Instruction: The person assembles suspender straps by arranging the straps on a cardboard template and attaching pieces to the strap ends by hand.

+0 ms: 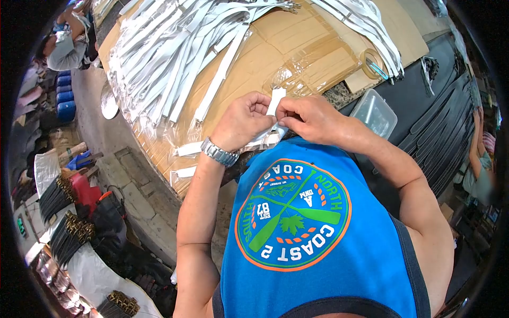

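My left hand (243, 121), with a metal watch on its wrist, has its fingers curled and its thumb and index finger pinched on a white strap (278, 97). From the other side my right hand (312, 120) pinches the same strap, the two sets of fingertips close together. Part of the strap stands up above the fingers; what lies between the fingertips is hidden. Below the hands, more white strap in clear plastic (271, 139) lies near the table edge. A large heap of white straps (175, 50), many in clear wrapping, spreads to the left.
Cardboard (297, 45) covers the table. Right of my hands are a tape roll (370, 62), a turquoise-handled tool (377, 69), a clear plastic box (374, 113) and black straps (437, 130). More white straps (366, 21) lie behind. People work at far left and right.
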The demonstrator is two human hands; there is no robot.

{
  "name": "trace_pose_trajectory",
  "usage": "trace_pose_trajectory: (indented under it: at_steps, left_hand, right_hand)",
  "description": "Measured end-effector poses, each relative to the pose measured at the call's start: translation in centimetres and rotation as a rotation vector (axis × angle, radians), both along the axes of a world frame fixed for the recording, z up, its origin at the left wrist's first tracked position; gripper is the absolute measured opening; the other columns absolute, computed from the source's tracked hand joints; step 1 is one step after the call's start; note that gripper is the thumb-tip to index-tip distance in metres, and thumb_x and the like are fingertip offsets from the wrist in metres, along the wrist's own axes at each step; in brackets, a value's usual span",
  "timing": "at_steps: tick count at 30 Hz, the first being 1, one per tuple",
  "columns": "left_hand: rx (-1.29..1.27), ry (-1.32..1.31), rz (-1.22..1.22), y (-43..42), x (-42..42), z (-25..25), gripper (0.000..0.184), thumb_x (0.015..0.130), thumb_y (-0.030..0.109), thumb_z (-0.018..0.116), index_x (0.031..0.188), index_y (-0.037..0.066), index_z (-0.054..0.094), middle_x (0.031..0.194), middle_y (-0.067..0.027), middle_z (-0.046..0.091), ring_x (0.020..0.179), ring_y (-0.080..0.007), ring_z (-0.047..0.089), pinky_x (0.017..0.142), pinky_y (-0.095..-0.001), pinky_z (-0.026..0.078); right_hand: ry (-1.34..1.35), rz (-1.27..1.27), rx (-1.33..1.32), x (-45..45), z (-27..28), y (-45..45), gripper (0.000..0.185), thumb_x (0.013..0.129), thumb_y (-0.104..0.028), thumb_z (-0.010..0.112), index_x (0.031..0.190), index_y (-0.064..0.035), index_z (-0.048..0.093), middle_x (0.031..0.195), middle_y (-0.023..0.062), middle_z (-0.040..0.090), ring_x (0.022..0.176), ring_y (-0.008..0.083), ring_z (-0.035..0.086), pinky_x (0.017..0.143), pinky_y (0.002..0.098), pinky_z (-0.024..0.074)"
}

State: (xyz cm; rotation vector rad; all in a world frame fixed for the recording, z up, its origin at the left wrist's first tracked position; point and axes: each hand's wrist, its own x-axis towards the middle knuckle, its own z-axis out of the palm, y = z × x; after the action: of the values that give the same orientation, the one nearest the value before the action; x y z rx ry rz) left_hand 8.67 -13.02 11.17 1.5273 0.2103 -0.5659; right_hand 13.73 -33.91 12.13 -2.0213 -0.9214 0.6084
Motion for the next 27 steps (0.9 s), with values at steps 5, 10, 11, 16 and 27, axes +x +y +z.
trace_pose_trajectory:
  at_steps: [5,10,11,16,27]
  left_hand:
    - [-0.030,0.050,-0.036,0.0,0.2,1.1,0.034,0.084,0.007,0.075,0.113,-0.004,0.059,0.092,-0.0032,0.066,0.081,-0.0068,0.063,0.071,-0.0219,0.054]
    - [-0.139,0.108,-0.051,0.7,0.3,0.6,0.036,0.085,0.006,0.076,0.115,-0.003,0.058,0.093,-0.0029,0.066,0.082,-0.0064,0.062,0.073,-0.0217,0.054]
    - [-0.155,0.124,-0.052,0.7,0.4,0.6,0.038,0.084,0.005,0.076,0.116,-0.003,0.058,0.094,-0.0033,0.066,0.083,-0.0070,0.063,0.074,-0.0220,0.054]
    - [-0.240,0.130,-0.060,0.2,0.3,1.0,0.044,0.081,0.002,0.077,0.119,-0.004,0.055,0.097,-0.0060,0.066,0.088,-0.0104,0.065,0.079,-0.0242,0.056]
    - [-0.263,0.116,-0.012,-0.1,0.3,0.5,0.050,0.079,-0.003,0.074,0.124,-0.004,0.051,0.104,-0.0089,0.067,0.094,-0.0135,0.066,0.083,-0.0276,0.056]
  right_hand:
    - [0.050,-0.073,0.042,-0.3,-0.1,-0.1,0.011,0.087,-0.013,0.069,0.089,-0.0061,0.061,0.068,0.0091,0.062,0.062,0.0223,0.060,0.057,0.0360,0.0459]
    - [0.169,-0.105,0.031,0.1,0.3,-0.6,0.016,0.085,-0.019,0.072,0.086,-0.0074,0.060,0.068,0.0096,0.063,0.063,0.0268,0.063,0.056,0.0386,0.0474]
    - [0.174,-0.109,0.026,0.1,0.4,-0.6,0.017,0.085,-0.020,0.072,0.086,-0.0072,0.060,0.068,0.0093,0.063,0.062,0.0260,0.063,0.056,0.0382,0.0471]
    - [0.238,-0.139,0.014,0.3,0.1,-0.6,0.018,0.084,-0.019,0.072,0.083,-0.0066,0.060,0.065,0.0086,0.062,0.060,0.0228,0.061,0.054,0.0368,0.0460]
    - [0.355,-0.235,0.089,0.0,0.0,-1.8,0.022,0.088,-0.016,0.069,0.100,-0.0032,0.056,0.070,0.0035,0.058,0.067,0.0135,0.057,0.061,0.0324,0.0458]
